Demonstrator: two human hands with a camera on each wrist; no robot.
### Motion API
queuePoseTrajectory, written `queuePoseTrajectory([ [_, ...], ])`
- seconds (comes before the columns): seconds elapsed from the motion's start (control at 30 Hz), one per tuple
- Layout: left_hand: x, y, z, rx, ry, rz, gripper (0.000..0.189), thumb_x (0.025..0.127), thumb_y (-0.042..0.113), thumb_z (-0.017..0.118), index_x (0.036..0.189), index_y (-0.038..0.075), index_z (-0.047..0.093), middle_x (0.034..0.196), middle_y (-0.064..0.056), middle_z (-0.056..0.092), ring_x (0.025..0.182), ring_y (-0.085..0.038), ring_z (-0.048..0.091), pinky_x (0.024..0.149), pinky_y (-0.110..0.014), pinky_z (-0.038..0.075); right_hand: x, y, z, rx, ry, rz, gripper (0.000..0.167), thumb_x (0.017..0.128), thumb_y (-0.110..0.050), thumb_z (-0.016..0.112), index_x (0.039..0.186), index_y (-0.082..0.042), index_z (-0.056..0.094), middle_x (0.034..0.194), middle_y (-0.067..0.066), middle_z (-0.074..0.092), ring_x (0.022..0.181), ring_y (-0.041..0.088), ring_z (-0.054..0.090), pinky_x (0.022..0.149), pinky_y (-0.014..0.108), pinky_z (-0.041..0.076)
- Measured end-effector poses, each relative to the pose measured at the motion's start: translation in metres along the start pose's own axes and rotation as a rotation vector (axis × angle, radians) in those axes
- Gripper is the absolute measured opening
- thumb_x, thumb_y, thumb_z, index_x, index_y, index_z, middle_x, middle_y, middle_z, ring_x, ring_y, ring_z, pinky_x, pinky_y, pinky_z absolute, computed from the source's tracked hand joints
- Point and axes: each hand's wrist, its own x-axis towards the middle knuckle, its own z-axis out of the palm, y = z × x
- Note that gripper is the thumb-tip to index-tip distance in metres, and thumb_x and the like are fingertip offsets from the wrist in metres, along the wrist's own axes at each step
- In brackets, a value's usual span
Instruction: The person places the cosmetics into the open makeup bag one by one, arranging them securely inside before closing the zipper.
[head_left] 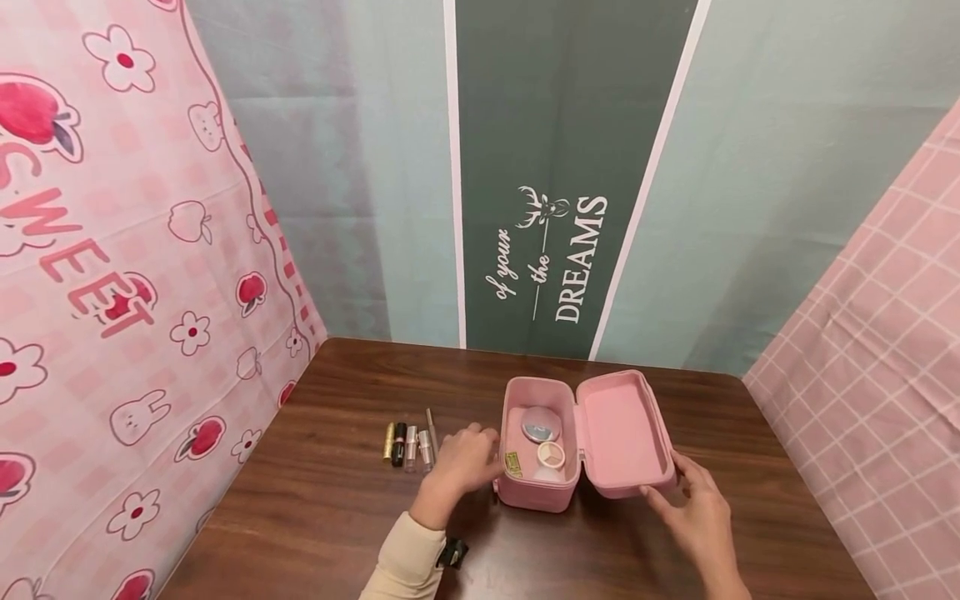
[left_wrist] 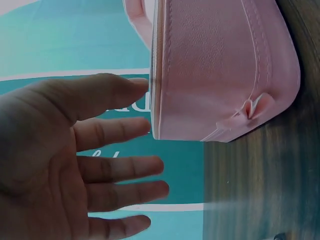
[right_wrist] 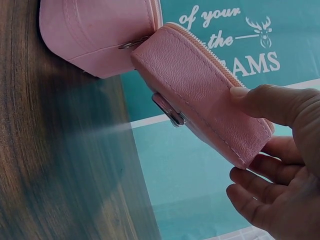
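A pink makeup case [head_left: 534, 497] stands unzipped on the table, its lid [head_left: 621, 427] swung out to the right. My right hand [head_left: 702, 510] grips the lid's outer edge, thumb on the near side and fingers behind, as the right wrist view shows. Beside the case's left rim is my left hand [left_wrist: 55, 155], fingers extended, thumb tip at the zipper edge; whether it touches cannot be told. Inside the case lie a round compact [head_left: 541, 423], a round palette with three sections [head_left: 551, 455] and a small green-and-gold item [head_left: 513, 463].
Left of the case, a gold lipstick tube [head_left: 388, 441], a black tube [head_left: 399, 447], clear-based tubes [head_left: 411, 446] and a thin pencil-like stick [head_left: 431, 427] lie on the wooden table [head_left: 337, 517]. Printed cloths [head_left: 300, 167] hang behind and at both sides.
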Motion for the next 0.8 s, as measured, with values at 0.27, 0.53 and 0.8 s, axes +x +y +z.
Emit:
queuePoseTrajectory([
  [0.27, -0.007, -0.004, -0.007, 0.042, -0.124, -0.153, 0.047, 0.068, 0.04, 0.078, 0.098, 0.006, 0.065, 0.091, -0.015, 0.061, 0.081, -0.035, 0.06, 0.067, -0.047, 0.046, -0.001, -0.001, -0.002, 0.008, -0.013, 0.003, 0.063, 0.064, -0.01, 0.084, 0.118, 0.007, 0.055, 0.112, 0.026, 0.054, 0.086, 0.034, 0.057, 0.068, 0.046, 0.048],
  [0.53, -0.01, -0.015, -0.006, 0.033, -0.128, -0.184, 0.047, 0.068, 0.039, 0.078, 0.1, 0.007, 0.065, 0.091, -0.014, 0.06, 0.079, -0.034, 0.06, 0.064, -0.047, 0.047, 0.0, -0.001, -0.002, 0.003, -0.017, 0.012, 0.062, 0.065, -0.01, 0.084, 0.117, 0.007, 0.056, 0.112, 0.025, 0.055, 0.086, 0.03, 0.057, 0.067, 0.033, 0.048],
  [0.8, -0.017, -0.028, 0.001, 0.024, -0.09, -0.189, 0.048, 0.069, 0.034, 0.078, 0.105, 0.004, 0.065, 0.095, -0.016, 0.06, 0.083, -0.035, 0.059, 0.067, -0.05, 0.046, 0.001, -0.001, 0.0, 0.0, -0.006, -0.002, 0.062, 0.064, -0.009, 0.084, 0.117, 0.006, 0.057, 0.11, 0.025, 0.056, 0.085, 0.029, 0.057, 0.065, 0.028, 0.046],
])
